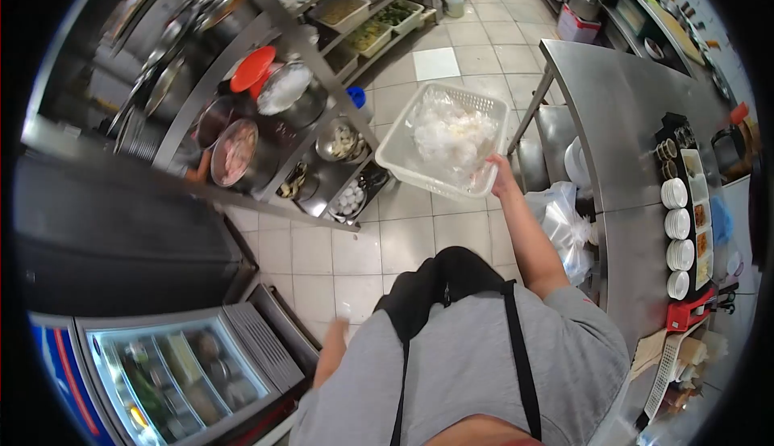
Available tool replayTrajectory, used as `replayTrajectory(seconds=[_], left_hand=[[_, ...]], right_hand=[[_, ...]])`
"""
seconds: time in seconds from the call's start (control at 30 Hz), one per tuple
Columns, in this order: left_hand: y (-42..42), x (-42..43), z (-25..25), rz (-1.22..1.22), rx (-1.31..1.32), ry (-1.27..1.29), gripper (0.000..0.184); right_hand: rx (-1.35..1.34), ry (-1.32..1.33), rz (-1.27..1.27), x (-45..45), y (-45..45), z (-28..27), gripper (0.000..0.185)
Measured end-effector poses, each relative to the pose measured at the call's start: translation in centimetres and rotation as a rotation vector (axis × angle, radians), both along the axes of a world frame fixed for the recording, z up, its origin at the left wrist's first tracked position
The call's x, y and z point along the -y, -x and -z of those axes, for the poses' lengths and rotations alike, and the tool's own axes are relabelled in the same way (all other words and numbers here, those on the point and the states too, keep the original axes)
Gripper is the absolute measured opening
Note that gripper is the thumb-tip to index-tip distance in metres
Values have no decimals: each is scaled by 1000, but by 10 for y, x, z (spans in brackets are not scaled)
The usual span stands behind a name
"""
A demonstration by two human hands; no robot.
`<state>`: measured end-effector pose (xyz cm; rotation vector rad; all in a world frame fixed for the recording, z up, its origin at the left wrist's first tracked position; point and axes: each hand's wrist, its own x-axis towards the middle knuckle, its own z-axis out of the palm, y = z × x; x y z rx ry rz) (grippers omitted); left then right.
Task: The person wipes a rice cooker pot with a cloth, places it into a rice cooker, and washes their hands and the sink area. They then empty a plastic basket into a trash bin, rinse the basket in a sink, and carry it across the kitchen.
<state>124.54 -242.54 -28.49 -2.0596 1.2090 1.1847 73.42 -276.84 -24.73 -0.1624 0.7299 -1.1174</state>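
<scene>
A white perforated plastic basket hangs in front of me over the tiled floor. Crumpled clear plastic bags lie inside it. My right hand grips the basket's near right corner, with the arm stretched forward. Low on the left, beside my body, my left hand is blurred, and its fingers cannot be made out. It touches no object that I can see.
Metal shelves with bowls of food stand at the left. A steel counter carrying stacked white dishes runs along the right. White plastic bags sit beside it. A lit glass-door fridge is at the lower left.
</scene>
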Motion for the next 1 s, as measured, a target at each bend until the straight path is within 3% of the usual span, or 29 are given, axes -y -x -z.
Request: replayTrajectory(seconds=[0.1, 0.17, 0.2, 0.27, 0.37, 0.43, 0.47, 0.53, 0.57, 0.67, 0.8, 0.9, 1.0], left_hand=[[20, 240, 10, 401, 81, 340, 40], [111, 378, -59, 283, -105, 500, 38], [139, 435, -56, 252, -345, 667, 38], [202, 534, -64, 184, -489, 643, 35], [255, 626, -64, 385, -307, 765, 32], [263, 662, -43, 148, -532, 613, 40], [245, 685, 1, 213, -422, 531, 41], [231, 704, 1, 282, -294, 373, 38], [202, 706, 29, -9, -339, 221, 36], [164, 718, 23, -17, -257, 15, 28], [153, 781, 11, 24, -81, -202, 25], [156, 887, 5, 256, -18, -269, 23], [189, 1062, 12, 851, 75, -180, 22]], right_hand=[[-70, 41, 92, 65, 18, -30, 48], [13, 10, 136, 103, 28, -14, 40], [54, 11, 161, 131, 39, -9, 36], [52, 44, 125, 185, 64, -2, 37], [-54, 86, 157, 264, 85, -15, 38], [-86, 54, 177, 307, 97, -16, 37], [-81, 45, 169, 339, 107, -11, 37], [-81, 33, 167, 408, 123, -6, 35], [-35, -4, 169, 445, 128, 11, 35], [-20, -15, 206, 527, 142, -13, 30], [20, 23, 256, 640, 190, 14, 32], [-33, 13, 345, 707, 244, 26, 37], [-149, 4, 352, 762, 304, 19, 38]])
